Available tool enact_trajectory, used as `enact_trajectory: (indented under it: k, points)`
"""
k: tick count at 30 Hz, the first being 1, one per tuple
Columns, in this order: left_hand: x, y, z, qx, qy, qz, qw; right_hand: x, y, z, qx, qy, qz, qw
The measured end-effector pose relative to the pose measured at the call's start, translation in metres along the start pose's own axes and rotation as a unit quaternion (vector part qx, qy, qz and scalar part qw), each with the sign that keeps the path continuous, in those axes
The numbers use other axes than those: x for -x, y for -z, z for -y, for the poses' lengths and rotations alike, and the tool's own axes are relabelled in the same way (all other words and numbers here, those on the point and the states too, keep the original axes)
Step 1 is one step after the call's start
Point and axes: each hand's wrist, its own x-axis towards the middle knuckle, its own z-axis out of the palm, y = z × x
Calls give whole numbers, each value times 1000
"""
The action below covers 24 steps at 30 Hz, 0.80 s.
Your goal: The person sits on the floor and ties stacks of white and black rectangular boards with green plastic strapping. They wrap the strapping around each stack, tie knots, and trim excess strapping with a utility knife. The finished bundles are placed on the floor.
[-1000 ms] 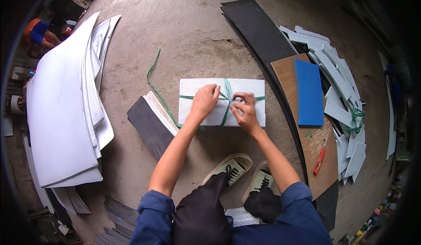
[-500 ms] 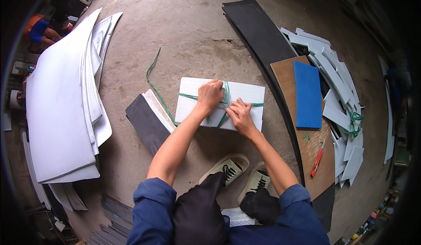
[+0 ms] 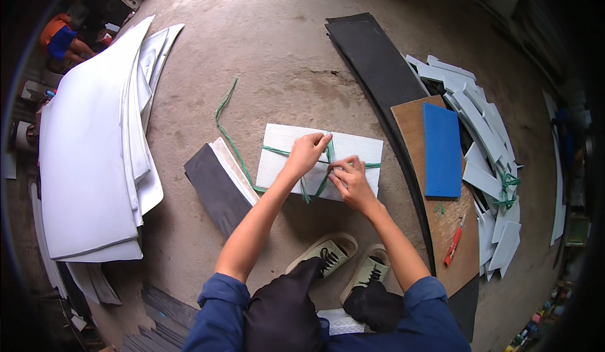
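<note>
A white ribbed bundle of flat sheets [image 3: 282,139] lies on the floor in front of my feet. Green twine [image 3: 275,151] crosses its top both ways, meeting near the middle. My left hand [image 3: 307,153] is closed at that crossing, its fingertips pinching the twine. Just to the right and nearer to me, my right hand [image 3: 353,182] has thumb and fingers pinched together on another part of the twine; its fingertips are slightly blurred. A loose length of green twine [image 3: 222,125] trails over the floor from the bundle's left side.
Beside the bundle lies a dark grey block with a pale edge [image 3: 217,182]. Large white sheets [image 3: 94,144] are stacked at left. To the right are a long black strip [image 3: 378,56], a brown board [image 3: 409,115], a blue panel [image 3: 442,153], a red cutter [image 3: 454,242] and white offcuts [image 3: 482,112].
The whole scene has shifted slightly down in the picture. My right fingers have changed their grasp at the crossing, and the twine ends hang differently. My left hand stays closed there.
</note>
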Motion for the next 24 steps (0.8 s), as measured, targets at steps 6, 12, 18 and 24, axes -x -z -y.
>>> enact_trajectory:
  k: [6,12,18,24]
  points:
    - [46,-32,7,72,-107,-91,987,-22,9,-5,34,-34,-21,999]
    - [69,-41,-5,37,-77,-179,980,-33,-4,-11,-27,-78,-36,996]
    - [60,-36,6,59,17,-134,989,-20,7,-18,-168,-114,26,979]
    - [29,-7,16,158,101,81,979,-16,11,-23,-93,-92,46,990]
